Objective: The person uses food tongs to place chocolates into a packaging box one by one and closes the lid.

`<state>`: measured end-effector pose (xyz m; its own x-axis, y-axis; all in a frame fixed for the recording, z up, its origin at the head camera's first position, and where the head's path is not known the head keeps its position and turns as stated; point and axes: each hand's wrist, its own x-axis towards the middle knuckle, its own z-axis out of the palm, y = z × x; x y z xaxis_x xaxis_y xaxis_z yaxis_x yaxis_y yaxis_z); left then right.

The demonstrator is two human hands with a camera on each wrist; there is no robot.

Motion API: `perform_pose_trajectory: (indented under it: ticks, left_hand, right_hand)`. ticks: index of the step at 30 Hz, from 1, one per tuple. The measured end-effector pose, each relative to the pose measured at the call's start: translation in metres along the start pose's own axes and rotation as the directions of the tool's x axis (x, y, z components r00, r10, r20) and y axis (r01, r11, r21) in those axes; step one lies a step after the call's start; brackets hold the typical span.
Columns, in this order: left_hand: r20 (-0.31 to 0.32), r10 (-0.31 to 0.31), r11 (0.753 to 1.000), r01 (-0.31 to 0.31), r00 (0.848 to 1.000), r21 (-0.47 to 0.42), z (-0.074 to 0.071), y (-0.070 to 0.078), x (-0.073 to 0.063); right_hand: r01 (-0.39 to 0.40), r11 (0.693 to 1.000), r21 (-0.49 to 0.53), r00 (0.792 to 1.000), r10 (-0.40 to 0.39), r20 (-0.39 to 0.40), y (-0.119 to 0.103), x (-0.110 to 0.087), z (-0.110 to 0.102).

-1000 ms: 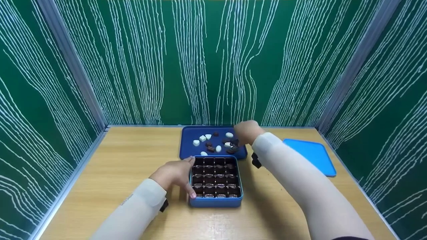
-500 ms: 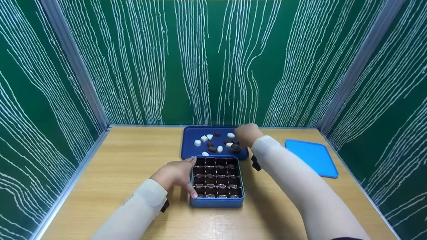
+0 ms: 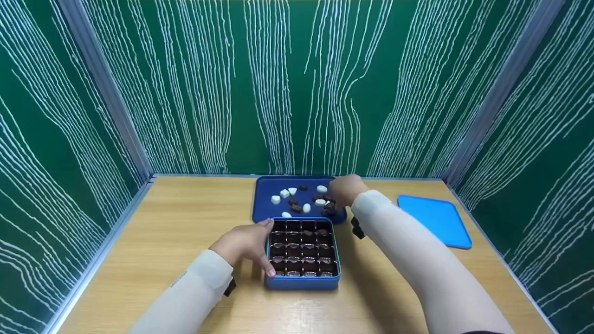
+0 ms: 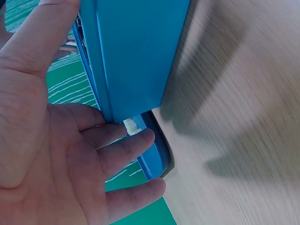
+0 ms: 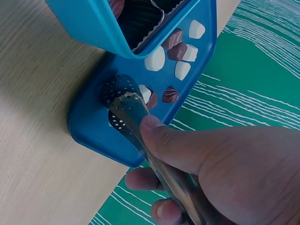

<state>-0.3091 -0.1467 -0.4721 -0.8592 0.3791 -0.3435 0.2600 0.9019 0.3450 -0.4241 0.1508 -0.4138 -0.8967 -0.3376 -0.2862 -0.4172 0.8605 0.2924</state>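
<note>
While the left hand (image 3: 243, 241) spans the left side of the blue box (image 3: 304, 283) on the wooden table (image 3: 199, 199), with its thumb at the near corner and its fingertips toward the far one, its fingers are extended and spread rather than curled around the wall. Light, even contact there should suffice to keep the box from shifting. Inside, a dark insert (image 3: 300, 241) is divided into compartments; the right wrist view shows a brown piece (image 5: 116, 7) in one.

Beyond, the right hand (image 3: 347, 188) pinches a pair of tongs (image 5: 171, 180) between thumb and fingers. Their perforated heads (image 5: 122, 89) point down over the right part of the navy tray (image 3: 265, 188), just behind the box; whether they enclose anything cannot be told. White pieces (image 5: 154, 59) and brown pieces (image 5: 170, 94) are scattered across the tray, some touching. For sound technique, one piece should be centred between the heads, clear of its neighbours, and squeezed only until it no longer slips.

To the tray's right lies a light-blue lid (image 3: 434, 220); a green panel (image 3: 297, 93) closes the background.
</note>
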Motion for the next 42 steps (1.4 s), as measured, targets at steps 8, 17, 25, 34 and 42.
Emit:
perform_pose_trajectory:
  ticks: [8,17,25,34,42]
  left_hand:
    - [0.001,0.000,1.000,0.000,1.000,-0.018,-0.002,0.002,-0.001]
    - [0.002,-0.007,1.000,0.007,1.000,-0.017,-0.001,0.000,-0.001]
    - [-0.004,0.003,1.000,-0.004,1.000,-0.018,-0.001,-0.002,-0.003]
    - [-0.007,-0.002,0.998,0.002,1.000,-0.067,-0.001,-0.001,-0.004]
    - [-0.020,0.003,0.997,-0.005,1.000,-0.076,0.000,0.001,-0.005]
  right_hand:
    - [0.008,1.000,0.015,1.000,-0.008,-0.003,0.003,-0.005,-0.002]
    - [0.009,0.999,0.052,0.999,-0.007,-0.046,0.002,-0.019,-0.029]
    - [0.094,0.995,-0.023,0.992,-0.096,-0.081,-0.038,-0.041,-0.063]
    - [0.167,0.978,-0.123,0.980,-0.178,-0.084,-0.083,-0.045,-0.069]
    - [0.180,0.955,-0.234,0.982,-0.189,-0.015,-0.103,-0.036,-0.066]
